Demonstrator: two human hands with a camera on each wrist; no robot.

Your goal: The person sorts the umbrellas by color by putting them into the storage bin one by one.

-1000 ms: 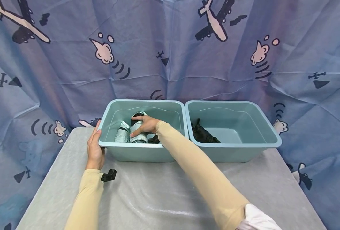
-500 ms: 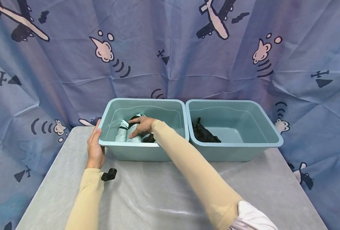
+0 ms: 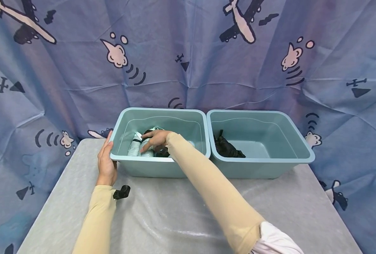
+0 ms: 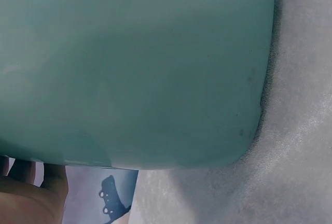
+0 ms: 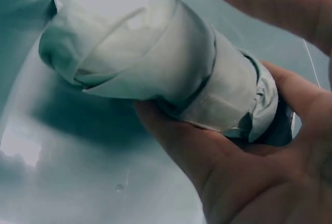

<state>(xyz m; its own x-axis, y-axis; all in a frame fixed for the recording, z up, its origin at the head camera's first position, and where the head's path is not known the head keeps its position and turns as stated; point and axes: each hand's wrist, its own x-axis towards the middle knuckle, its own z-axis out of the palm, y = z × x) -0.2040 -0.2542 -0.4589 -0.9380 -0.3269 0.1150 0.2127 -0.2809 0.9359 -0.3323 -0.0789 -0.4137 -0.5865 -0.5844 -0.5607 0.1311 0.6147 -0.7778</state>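
Inside the left blue-green bin [image 3: 162,159], my right hand [image 3: 156,138] holds a pale mint folded umbrella [image 5: 150,42]. The right wrist view shows the thumb against its lower side and a finger behind its strapped end, while another finger stands off above. A second pale folded umbrella [image 3: 134,146] with a black band lies just left of it. Part of a black item [image 3: 163,152] shows under my right wrist. My left hand [image 3: 106,162] rests along the outside of the bin's left end, fingers extended up to the rim.
A matching bin [image 3: 261,160] stands directly to the right, with a black folded cloth-like bundle [image 3: 227,147] at its left end. Both bins sit on a grey-covered table [image 3: 162,215]. Behind hangs a blue patterned curtain [image 3: 162,53].
My right hand has shifted left with the mint umbrella, which now lies close beside the other pale one. My left hand has stayed on the bin.
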